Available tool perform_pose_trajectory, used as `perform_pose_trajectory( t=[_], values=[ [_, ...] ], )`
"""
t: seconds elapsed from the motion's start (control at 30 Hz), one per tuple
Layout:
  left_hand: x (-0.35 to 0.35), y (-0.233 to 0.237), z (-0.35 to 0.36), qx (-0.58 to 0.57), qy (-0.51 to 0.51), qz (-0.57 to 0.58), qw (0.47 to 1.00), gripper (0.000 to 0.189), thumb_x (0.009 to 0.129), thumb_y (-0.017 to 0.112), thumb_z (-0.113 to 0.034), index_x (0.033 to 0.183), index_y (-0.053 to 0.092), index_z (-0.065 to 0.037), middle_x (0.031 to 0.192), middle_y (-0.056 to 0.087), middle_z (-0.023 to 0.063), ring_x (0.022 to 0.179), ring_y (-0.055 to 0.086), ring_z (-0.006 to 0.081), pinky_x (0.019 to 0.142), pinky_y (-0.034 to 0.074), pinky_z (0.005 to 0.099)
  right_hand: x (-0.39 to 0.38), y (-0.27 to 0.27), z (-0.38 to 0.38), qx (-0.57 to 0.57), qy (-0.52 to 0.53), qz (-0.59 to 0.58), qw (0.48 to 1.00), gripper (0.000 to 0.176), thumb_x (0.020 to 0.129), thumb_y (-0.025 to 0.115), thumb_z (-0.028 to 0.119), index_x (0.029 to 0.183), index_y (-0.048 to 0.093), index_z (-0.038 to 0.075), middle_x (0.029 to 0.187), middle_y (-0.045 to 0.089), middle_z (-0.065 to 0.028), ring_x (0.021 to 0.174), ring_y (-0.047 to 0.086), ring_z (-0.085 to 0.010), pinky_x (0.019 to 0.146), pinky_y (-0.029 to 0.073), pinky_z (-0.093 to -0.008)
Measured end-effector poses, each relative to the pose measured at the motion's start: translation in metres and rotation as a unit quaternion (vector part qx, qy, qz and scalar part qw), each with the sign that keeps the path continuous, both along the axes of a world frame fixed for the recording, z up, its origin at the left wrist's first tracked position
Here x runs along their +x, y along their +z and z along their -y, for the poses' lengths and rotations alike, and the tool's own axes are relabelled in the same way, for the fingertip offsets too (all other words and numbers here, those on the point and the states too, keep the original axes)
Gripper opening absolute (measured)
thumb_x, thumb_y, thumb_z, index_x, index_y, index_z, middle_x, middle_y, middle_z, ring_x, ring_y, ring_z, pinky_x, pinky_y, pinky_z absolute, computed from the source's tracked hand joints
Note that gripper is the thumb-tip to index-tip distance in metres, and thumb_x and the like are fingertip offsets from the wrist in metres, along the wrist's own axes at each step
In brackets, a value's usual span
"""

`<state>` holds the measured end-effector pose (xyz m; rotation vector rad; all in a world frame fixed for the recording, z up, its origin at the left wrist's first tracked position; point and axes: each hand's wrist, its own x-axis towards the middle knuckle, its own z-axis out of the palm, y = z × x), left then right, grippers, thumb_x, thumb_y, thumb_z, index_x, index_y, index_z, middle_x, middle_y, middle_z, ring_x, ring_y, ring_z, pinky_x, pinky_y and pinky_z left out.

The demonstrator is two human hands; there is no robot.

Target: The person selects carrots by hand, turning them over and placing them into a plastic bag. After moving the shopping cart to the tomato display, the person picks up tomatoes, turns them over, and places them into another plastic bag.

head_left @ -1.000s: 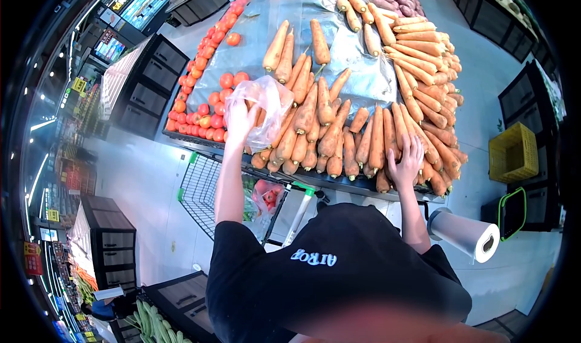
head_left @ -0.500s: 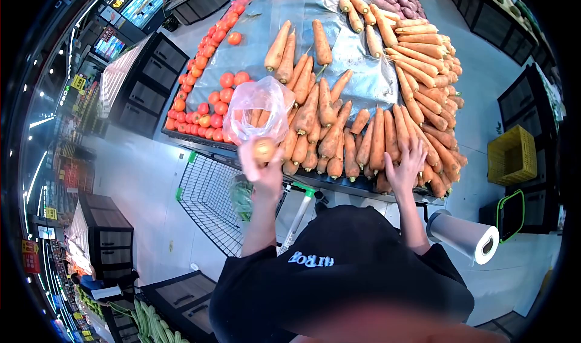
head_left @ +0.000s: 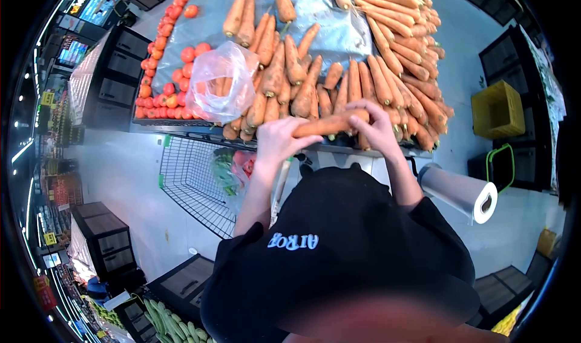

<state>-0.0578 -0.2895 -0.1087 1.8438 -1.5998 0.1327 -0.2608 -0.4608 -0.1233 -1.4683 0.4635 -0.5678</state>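
A long carrot lies level between my two hands in front of the display's near edge. My left hand is closed at its left end, thumb stretched along the lower side. Around the right end, the fingers and thumb of my right hand are wrapped. Just left of my left hand, a clear plastic bag with carrots showing inside rests on the display. Behind my hands spreads a heap of loose carrots.
Tomatoes line the display's left side. Below it stands a wire shopping cart with bagged greens and a red item. A roll of plastic bags sticks out at my right, near a yellow crate.
My right hand has left the heap and moved left to grip the carrot. My left hand has come away from the bag toward it. The view has shifted, and the display appears higher.
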Motion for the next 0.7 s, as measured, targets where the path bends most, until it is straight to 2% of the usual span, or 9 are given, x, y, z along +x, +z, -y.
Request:
perform_pose_trajectory(
  t=[0.07, 0.17, 0.27, 0.47, 0.57, 0.6, 0.63, 0.67, 0.7],
  values=[
    [0.000, 0.007, -0.007, 0.024, 0.053, -0.131, 0.990, 0.037, 0.074, 0.091, -0.027, 0.102, 0.076, -0.008, 0.076, 0.073, 0.0046, 0.066, 0.070, 0.0125, 0.064, 0.055, 0.0259, -0.009, 0.003, 0.007, 0.097, -0.007, 0.075, 0.992, 0.030, 0.098, 0.068, 0.008, 0.127, 0.061, 0.004, 0.103, 0.066, -0.0031, 0.080, 0.063, -0.0077, 0.071, 0.053, -0.0245],
    [0.005, -0.003, -0.008, 0.015, 0.110, -0.293, 0.950, 0.035, 0.078, 0.088, -0.016, 0.108, 0.073, -0.006, 0.074, 0.068, 0.0000, 0.064, 0.064, 0.0079, 0.063, 0.053, 0.0240, -0.010, -0.008, 0.006, 0.120, -0.034, 0.116, 0.985, 0.036, 0.097, 0.070, 0.008, 0.130, 0.058, 0.003, 0.107, 0.066, -0.0055, 0.087, 0.065, -0.0100, 0.078, 0.055, -0.0265],
    [-0.001, -0.015, -0.002, -0.075, 0.079, -0.422, 0.900, 0.037, 0.080, 0.087, -0.015, 0.111, 0.071, -0.005, 0.081, 0.069, 0.0015, 0.070, 0.065, 0.0105, 0.067, 0.054, 0.0255, -0.013, -0.015, 0.001, 0.114, -0.032, 0.113, 0.986, 0.041, 0.094, 0.072, 0.004, 0.132, 0.057, 0.003, 0.121, 0.062, -0.0067, 0.096, 0.066, -0.0127, 0.085, 0.056, -0.0287],
    [0.009, -0.025, -0.007, -0.084, 0.080, -0.328, 0.938, 0.034, 0.084, 0.085, -0.016, 0.111, 0.069, -0.003, 0.084, 0.068, 0.0032, 0.077, 0.065, 0.0099, 0.070, 0.054, 0.0274, -0.025, -0.006, 0.006, 0.135, 0.107, 0.091, 0.981, 0.056, 0.091, 0.070, -0.005, 0.142, 0.049, 0.003, 0.120, 0.065, -0.0093, 0.104, 0.067, -0.0155, 0.093, 0.054, -0.0285],
    [0.009, -0.022, -0.010, -0.036, 0.102, -0.289, 0.951, 0.026, 0.094, 0.075, -0.023, 0.103, 0.068, 0.000, 0.073, 0.063, 0.0039, 0.071, 0.065, 0.0107, 0.064, 0.052, 0.0270, -0.028, -0.001, 0.013, 0.161, 0.140, 0.000, 0.977, 0.036, 0.100, 0.065, 0.014, 0.131, 0.053, 0.001, 0.093, 0.072, -0.0103, 0.078, 0.070, -0.0144, 0.070, 0.055, -0.0254],
    [0.006, -0.019, -0.010, -0.018, 0.110, -0.338, 0.934, 0.027, 0.097, 0.071, -0.026, 0.098, 0.067, 0.001, 0.069, 0.061, 0.0040, 0.067, 0.064, 0.0113, 0.062, 0.051, 0.0276, -0.029, -0.004, 0.016, 0.180, 0.165, -0.029, 0.969, 0.032, 0.102, 0.063, 0.019, 0.128, 0.055, 0.001, 0.087, 0.072, -0.0101, 0.071, 0.070, -0.0142, 0.064, 0.054, -0.0246],
    [0.002, -0.015, -0.009, -0.001, 0.119, -0.386, 0.915, 0.030, 0.101, 0.066, -0.028, 0.093, 0.066, 0.001, 0.066, 0.059, 0.0042, 0.064, 0.063, 0.0120, 0.060, 0.051, 0.0282, -0.027, -0.009, 0.011, 0.122, 0.149, -0.062, 0.979, 0.040, 0.108, 0.050, 0.039, 0.111, 0.060, 0.001, 0.069, 0.070, -0.0079, 0.056, 0.067, -0.0138, 0.051, 0.047, -0.0231],
    [-0.002, -0.013, -0.007, 0.015, 0.127, -0.432, 0.893, 0.036, 0.104, 0.061, -0.031, 0.089, 0.065, 0.002, 0.062, 0.057, 0.0043, 0.061, 0.063, 0.0127, 0.058, 0.050, 0.0288, -0.027, -0.017, 0.011, 0.115, 0.168, -0.100, 0.974, 0.057, 0.109, 0.035, 0.052, 0.093, 0.059, 0.002, 0.068, 0.068, -0.0097, 0.055, 0.066, -0.0166, 0.055, 0.049, -0.0247],
    [-0.004, -0.018, -0.006, -0.022, 0.114, -0.450, 0.885, 0.049, 0.108, 0.049, -0.035, 0.079, 0.062, 0.002, 0.057, 0.055, 0.0059, 0.055, 0.061, 0.0126, 0.055, 0.048, 0.0295, -0.026, -0.024, 0.008, 0.129, 0.155, -0.120, 0.972, 0.060, 0.109, 0.033, 0.053, 0.091, 0.060, 0.002, 0.065, 0.067, -0.0090, 0.054, 0.065, -0.0166, 0.054, 0.048, -0.0252]
  ],
)
